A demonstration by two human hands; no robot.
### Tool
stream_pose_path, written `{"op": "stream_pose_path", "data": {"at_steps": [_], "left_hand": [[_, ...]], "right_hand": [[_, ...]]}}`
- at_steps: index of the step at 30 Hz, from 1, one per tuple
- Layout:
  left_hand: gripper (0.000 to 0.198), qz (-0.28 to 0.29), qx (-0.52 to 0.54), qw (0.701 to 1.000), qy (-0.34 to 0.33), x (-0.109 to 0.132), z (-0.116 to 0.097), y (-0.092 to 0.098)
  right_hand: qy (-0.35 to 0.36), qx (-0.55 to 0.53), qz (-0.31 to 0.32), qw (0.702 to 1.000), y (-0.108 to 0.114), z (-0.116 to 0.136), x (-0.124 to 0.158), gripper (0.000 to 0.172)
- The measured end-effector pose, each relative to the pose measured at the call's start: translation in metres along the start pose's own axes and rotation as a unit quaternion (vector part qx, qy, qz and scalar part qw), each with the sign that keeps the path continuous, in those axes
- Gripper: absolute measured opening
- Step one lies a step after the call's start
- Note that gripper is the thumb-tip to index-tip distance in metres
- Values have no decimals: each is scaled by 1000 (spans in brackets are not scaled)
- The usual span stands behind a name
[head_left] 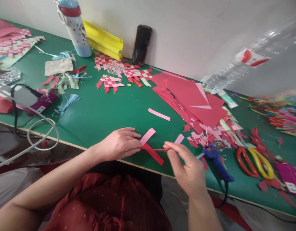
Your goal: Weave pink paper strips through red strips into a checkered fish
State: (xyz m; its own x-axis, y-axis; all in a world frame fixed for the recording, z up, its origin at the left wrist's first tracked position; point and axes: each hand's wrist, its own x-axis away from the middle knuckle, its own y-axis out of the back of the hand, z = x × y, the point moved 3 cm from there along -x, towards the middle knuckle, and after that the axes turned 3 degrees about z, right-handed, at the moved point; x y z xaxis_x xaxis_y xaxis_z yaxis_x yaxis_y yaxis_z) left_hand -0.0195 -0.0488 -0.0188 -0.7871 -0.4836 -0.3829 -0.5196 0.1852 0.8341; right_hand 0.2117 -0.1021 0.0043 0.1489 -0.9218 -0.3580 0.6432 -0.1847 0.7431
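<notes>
Near the table's front edge, my left hand (119,142) has its fingers closed over the joined ends of a red paper strip (155,156) and a pink paper strip (148,136). My right hand (186,165) pinches a thin red strip (156,149), seen almost edge-on and stretched between both hands. A pink strip end (179,139) sticks up behind my right fingers; whether it is held there I cannot tell. Beyond my hands a loose pink strip (159,114) lies flat on the green table (109,112). My left fingertips hide where the strips meet.
A blue glue gun (219,163) and scissors (255,163) lie right of my right hand. Red paper sheets (188,96) with a pen, paper scraps, a plastic bottle (244,57) and a phone (142,45) are behind. Woven paper pieces (110,82), tassels (68,102) and a flask (75,30) stand left.
</notes>
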Motion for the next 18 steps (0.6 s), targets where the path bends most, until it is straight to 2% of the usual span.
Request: {"op": "stream_pose_path", "data": {"at_steps": [2,4,7,10,12,15,18], "left_hand": [[19,-3,-4,1000,2,1,0,-1],[19,-10,-10,1000,0,1,0,-2],[18,-27,-16,999,-6,0,-1,-1],[16,-39,-12,999,-9,-1,-1,-1],[16,-41,-5,999,-1,-1,-1,-1],[16,-41,3,999,15,0,-1,-2],[15,-44,8,999,18,0,-1,-2]], "right_hand": [[-52,42,-51,996,12,-17,7,23],[-53,105,-69,991,18,-32,15,25],[16,156,-5,988,12,-41,27,32],[71,182,63,979,1,-37,42,40],[87,195,79,974,-2,-31,51,44],[98,195,79,973,-1,-22,62,47],[113,192,49,974,1,-16,69,33]]}}
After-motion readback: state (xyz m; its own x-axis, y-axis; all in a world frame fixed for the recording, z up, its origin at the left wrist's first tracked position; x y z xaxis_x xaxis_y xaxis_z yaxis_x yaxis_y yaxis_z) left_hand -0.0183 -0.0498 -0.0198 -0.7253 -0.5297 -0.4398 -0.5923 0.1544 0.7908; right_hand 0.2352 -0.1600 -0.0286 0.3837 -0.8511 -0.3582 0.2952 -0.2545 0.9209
